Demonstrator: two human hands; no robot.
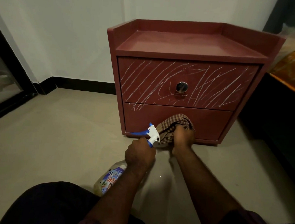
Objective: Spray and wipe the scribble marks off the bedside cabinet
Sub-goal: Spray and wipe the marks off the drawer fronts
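While left of bed (pixel 293 67), cabinet (pixel 180 45) near wall (pixel 62 32)

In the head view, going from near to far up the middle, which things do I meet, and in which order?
Left hand → cloth → knob → cabinet top → wall.

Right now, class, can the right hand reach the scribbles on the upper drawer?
Probably yes: the right hand holds the cloth against the lower drawer, and nothing stands before the scribbles above.
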